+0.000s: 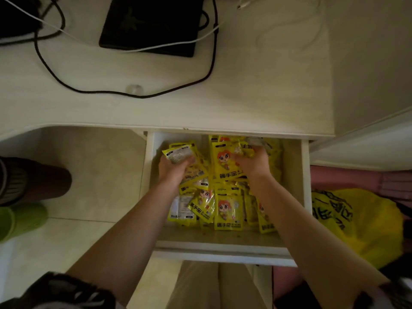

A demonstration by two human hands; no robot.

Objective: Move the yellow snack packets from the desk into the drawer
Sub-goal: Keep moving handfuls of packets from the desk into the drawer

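Observation:
The white drawer (pixel 223 250) is pulled out under the pale desk (pixel 156 103) and holds several yellow snack packets (pixel 227 208) with a cartoon face, piled loosely. Both my hands reach into its far half. My left hand (pixel 172 169) grips a packet (pixel 178 153) that shows its pale back side. My right hand (pixel 253 162) holds a small bunch of packets (pixel 245 148) near the drawer's back. No yellow packets show on the desk top.
On the desk lie a black tablet (pixel 151 25), a looping black cable (pixel 124 92), a white cable (pixel 66 33) and a small clear round bump (pixel 133 89). A yellow plastic bag (pixel 361 224) sits right of the drawer. Green slippers (pixel 22 217) stand on the floor at left.

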